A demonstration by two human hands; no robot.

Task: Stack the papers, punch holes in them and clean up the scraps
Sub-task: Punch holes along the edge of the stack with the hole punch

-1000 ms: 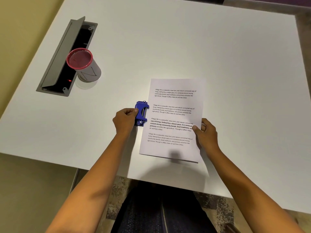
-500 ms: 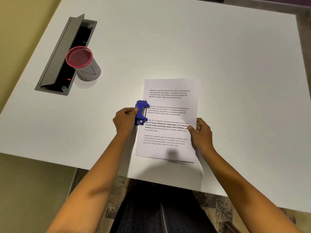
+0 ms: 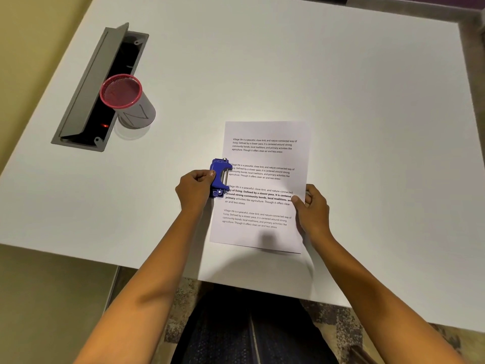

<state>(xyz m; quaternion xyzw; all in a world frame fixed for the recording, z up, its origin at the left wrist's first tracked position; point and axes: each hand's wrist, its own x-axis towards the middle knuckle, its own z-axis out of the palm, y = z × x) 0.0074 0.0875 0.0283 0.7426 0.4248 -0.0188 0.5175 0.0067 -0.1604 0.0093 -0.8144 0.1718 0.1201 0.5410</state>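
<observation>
Two hands are engaged with the work. The stacked papers lie flat on the white desk, near its front edge, and appear squared up, so the stacking is judged done. The blue hole punch is held at the stack's left edge, about midway along it, by the left hand, whose fingers are curled closed around the punch body. The right edge of the stack is pinched by the right hand, thumb on top. Whether the edge is fully seated in the slot cannot be told. No holes and no scraps are seen, so punching and cleanup are judged outstanding. A red-rimmed mesh cup stands well apart, at the far left.
</observation>
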